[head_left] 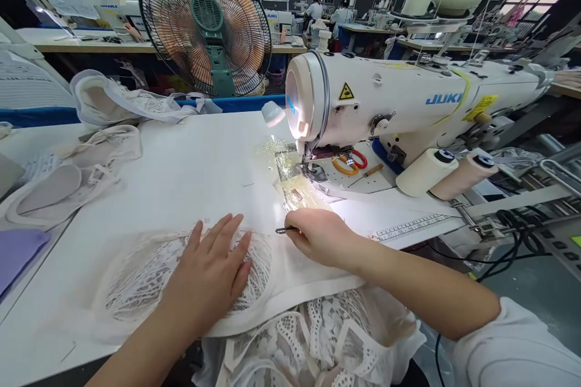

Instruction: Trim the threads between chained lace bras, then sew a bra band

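My left hand (209, 271) lies flat with fingers spread on a white lace garment (136, 290), over one of its oval lace panels. To the right, my right hand (315, 236) is closed around a small dark tool (283, 230). Only its thin tip shows past my fingers, so I cannot tell its exact kind. The tip is at the garment's upper edge, just in front of the sewing machine (381, 97). More white lace fabric (308, 344) hangs over the table's front edge onto my lap.
Bra pieces (59, 187) and purple fabric (20, 257) lie at the left. A large fan (206, 18) stands behind the white table (195, 157). Two thread cones (426, 172), orange and red rings (347, 163) and an awl-like tool (373, 170) lie by the machine. A ruler strip (408, 228) runs along the front edge.
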`<state>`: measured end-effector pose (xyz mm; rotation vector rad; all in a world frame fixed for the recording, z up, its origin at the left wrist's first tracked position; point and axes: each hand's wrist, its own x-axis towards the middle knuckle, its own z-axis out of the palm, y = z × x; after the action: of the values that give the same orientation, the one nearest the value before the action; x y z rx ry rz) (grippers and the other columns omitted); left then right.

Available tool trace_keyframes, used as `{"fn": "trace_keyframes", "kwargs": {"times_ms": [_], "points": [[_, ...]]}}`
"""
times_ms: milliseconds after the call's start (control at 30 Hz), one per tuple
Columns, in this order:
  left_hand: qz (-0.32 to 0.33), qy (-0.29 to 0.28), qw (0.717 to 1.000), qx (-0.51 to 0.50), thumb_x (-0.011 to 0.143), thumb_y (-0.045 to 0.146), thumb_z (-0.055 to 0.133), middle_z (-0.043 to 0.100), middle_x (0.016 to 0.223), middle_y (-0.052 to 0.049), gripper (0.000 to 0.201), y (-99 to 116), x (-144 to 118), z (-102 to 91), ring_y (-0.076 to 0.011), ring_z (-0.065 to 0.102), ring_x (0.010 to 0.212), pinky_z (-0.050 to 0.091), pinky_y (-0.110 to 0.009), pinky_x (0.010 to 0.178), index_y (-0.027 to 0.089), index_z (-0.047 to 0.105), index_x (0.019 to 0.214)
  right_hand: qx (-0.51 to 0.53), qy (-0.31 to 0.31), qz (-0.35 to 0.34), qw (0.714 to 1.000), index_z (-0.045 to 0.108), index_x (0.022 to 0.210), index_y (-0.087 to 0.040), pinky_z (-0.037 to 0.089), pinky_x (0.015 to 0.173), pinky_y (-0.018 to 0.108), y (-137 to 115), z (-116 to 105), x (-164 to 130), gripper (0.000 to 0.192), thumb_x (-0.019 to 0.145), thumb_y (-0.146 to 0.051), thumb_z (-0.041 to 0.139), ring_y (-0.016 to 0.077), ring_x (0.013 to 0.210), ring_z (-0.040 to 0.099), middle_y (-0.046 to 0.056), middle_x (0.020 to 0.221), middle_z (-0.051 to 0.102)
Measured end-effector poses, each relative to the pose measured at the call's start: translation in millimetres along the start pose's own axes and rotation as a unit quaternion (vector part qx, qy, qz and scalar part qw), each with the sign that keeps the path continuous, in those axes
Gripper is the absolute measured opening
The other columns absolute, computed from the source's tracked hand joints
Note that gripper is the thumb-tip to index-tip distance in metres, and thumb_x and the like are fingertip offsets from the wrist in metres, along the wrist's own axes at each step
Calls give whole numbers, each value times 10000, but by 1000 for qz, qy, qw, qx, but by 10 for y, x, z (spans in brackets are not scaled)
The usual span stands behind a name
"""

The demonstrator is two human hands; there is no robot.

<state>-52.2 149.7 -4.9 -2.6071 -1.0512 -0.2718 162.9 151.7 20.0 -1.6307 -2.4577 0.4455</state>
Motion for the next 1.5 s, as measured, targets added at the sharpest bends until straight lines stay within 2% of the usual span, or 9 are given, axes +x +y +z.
{"fn": "trace_keyframes", "kwargs": {"times_ms": [100, 167, 300, 400, 567, 867, 1167, 1367, 1500], "points": [[9, -26, 999, -26, 830, 163, 347, 619, 1079, -193, 349, 37, 53, -21, -287, 590, 995, 482, -449, 866, 65, 627, 1014, 9, 33, -3, 999, 542, 868, -175, 278, 534, 226, -15, 102, 59, 152, 873, -197, 391, 118, 676, 469, 28, 845, 539], [-5, -46, 998, -37, 833, 182, 361, 617, 1063, -204, 352, 102, 68, -35, -293, 591, 984, 514, -413, 808, 50, 600, 1055, -2, 43, -10, 999, 548, 873, -172, 287, 546, 233, -52, 153, 113, 165, 881, -217, 389, 130, 708, 483, 32, 834, 546], [8, -43, 999, -26, 826, 333, 440, 559, 1132, -248, 423, 196, 33, -49, -372, 539, 1049, 499, -488, 790, 85, 560, 1146, -20, 31, -28, 999, 566, 831, -170, 284, 538, 249, -140, 204, 219, 159, 861, -216, 417, 143, 700, 500, 23, 775, 564], [20, -49, 998, -22, 815, 373, 467, 538, 1156, -268, 446, 202, -4, -51, -397, 524, 1065, 491, -503, 787, 101, 567, 1153, -31, 22, -30, 999, 580, 814, -167, 285, 529, 253, -180, 228, 281, 176, 855, -209, 414, 144, 678, 504, 29, 769, 569], [19, -52, 998, -22, 804, 386, 495, 536, 1160, -272, 462, 192, -14, -39, -397, 526, 1066, 488, -501, 801, 108, 560, 1168, -54, 5, -39, 998, 592, 834, -155, 300, 526, 262, -191, 231, 311, 176, 847, -195, 421, 159, 692, 523, 46, 783, 575], [25, -30, 999, -26, 794, 393, 532, 541, 1153, -278, 463, 199, -7, 11, -390, 538, 1063, 468, -515, 843, 132, 562, 1174, -95, -22, -52, 994, 583, 776, -137, 291, 507, 257, -98, 46, 138, 151, 811, -102, 440, 154, 644, 512, 50, 723, 562], [29, -28, 999, -13, 782, 383, 540, 552, 1127, -274, 470, 194, -7, 9, -392, 552, 1038, 484, -506, 817, 115, 558, 1167, -82, -12, -70, 994, 585, 828, -156, 286, 478, 256, -180, 189, 338, 133, 814, -160, 452, 159, 651, 520, 45, 755, 567], [25, -24, 999, -26, 805, 398, 504, 546, 1135, -260, 449, 185, -4, 28, -392, 541, 1048, 467, -519, 824, 139, 561, 1167, -94, -43, -71, 992, 594, 769, -158, 270, 456, 254, -73, 27, 202, 109, 760, -108, 497, 163, 610, 521, 45, 714, 566], [27, -21, 999, -26, 802, 389, 507, 550, 1122, -264, 433, 191, 14, 27, -396, 544, 1041, 471, -523, 814, 135, 578, 1146, -90, -22, -51, 994, 596, 801, -157, 300, 493, 250, -38, -14, 144, 145, 804, -122, 456, 161, 657, 532, 48, 761, 581]]}}
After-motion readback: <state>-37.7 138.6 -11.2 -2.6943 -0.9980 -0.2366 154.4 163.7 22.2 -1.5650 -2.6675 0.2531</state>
